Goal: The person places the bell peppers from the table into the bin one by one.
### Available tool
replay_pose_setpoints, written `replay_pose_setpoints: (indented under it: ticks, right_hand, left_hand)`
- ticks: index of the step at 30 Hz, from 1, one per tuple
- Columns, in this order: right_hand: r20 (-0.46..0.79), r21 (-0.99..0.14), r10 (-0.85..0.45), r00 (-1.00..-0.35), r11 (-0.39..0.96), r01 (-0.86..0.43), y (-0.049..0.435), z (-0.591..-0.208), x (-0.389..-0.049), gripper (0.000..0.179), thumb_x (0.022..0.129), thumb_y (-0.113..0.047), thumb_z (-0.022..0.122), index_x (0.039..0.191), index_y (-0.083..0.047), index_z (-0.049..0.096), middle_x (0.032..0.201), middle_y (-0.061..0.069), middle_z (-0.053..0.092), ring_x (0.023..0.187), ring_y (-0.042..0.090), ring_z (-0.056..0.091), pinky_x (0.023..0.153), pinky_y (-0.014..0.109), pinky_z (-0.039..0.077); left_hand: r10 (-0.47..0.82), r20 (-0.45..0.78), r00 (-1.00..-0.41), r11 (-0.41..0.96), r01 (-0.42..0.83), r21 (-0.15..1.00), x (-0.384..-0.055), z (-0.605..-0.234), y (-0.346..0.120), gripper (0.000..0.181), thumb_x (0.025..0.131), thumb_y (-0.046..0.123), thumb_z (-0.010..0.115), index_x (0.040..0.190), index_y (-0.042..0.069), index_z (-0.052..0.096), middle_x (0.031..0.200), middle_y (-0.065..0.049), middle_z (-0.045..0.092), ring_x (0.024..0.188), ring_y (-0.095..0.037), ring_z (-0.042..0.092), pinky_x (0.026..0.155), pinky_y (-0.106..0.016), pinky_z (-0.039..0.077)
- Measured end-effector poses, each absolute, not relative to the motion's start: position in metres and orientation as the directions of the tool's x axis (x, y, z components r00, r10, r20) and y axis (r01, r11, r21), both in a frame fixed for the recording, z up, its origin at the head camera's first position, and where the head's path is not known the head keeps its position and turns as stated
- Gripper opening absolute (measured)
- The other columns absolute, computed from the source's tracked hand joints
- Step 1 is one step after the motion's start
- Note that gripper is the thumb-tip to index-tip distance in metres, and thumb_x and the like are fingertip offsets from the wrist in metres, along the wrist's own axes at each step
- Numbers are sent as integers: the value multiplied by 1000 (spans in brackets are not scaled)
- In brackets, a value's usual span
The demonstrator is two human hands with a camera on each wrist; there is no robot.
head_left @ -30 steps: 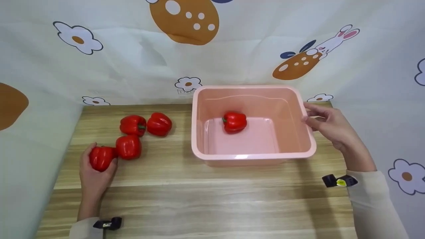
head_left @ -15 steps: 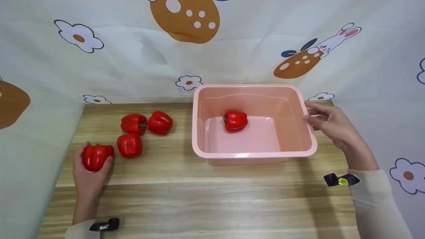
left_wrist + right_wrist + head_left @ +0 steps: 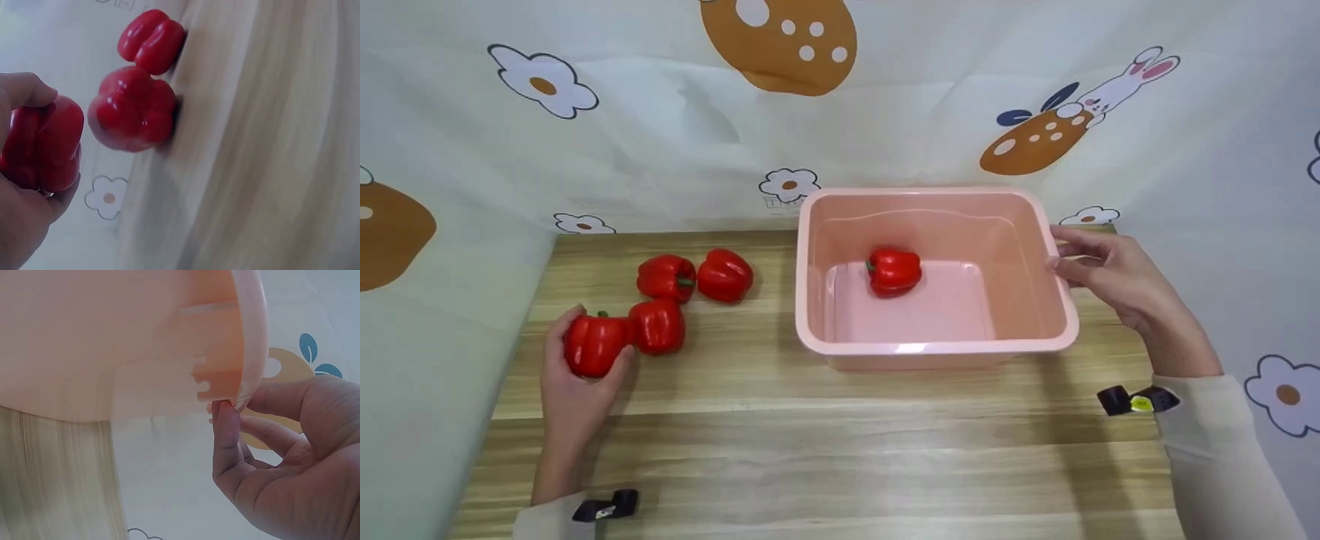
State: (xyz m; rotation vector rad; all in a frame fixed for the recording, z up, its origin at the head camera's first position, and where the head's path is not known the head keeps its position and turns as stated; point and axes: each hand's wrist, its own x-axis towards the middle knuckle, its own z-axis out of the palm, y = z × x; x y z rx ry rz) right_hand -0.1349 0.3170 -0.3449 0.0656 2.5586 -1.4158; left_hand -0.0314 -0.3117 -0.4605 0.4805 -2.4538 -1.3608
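My left hand [image 3: 577, 401] grips a red bell pepper [image 3: 594, 346], thumb on one side and fingers on the other. In the left wrist view that bell pepper [image 3: 45, 143] shows apart from the nearest pepper. Beside it in the head view are three more red peppers: one close on the right [image 3: 658, 327], one behind it with its green stem showing [image 3: 664, 277], and one farther right [image 3: 725, 276]. My right hand [image 3: 1125, 281] pinches the right rim of a pink plastic bin [image 3: 937, 348]. Another red pepper [image 3: 895, 271] lies inside the bin.
A wood-grain table [image 3: 840, 450] carries everything. Pale cloth [image 3: 645, 135] printed with flowers, a rabbit and brown shapes hangs at the back and both sides. The bin stands close to the back cloth.
My left hand, holding its bell pepper, shifted left and then came back right and slightly away from me. My right hand stays at the bin's rim. The view has tilted slightly.
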Motion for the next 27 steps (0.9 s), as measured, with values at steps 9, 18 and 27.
replay_pose_setpoints:
  ticks: [9,18,27]
  right_hand:
    - [-226,-813,-63,-972,563,152,318,-342,-135,60,96,-26,69,150,-11,48,113,-1,65,89,2,72,78,23,61]
    - [-228,-802,-58,-972,578,154,316,-341,-136,58,97,-23,67,150,-11,48,111,0,65,87,4,72,78,24,61]
    - [-218,-788,-32,-975,596,157,313,-341,-135,57,97,-25,66,149,-12,49,114,4,64,87,3,70,76,23,62]
  left_hand:
    - [-355,142,-924,507,-63,859,-36,-443,-286,82,82,11,80,150,31,39,146,7,49,128,-5,43,91,-9,45]
    - [-297,166,-940,483,2,875,-45,-423,-265,78,83,10,78,150,27,41,149,8,47,130,-4,42,94,-15,46]
    - [-217,222,-950,437,109,893,-60,-407,-242,74,84,8,77,148,22,44,147,8,50,130,-7,45,97,-22,48]
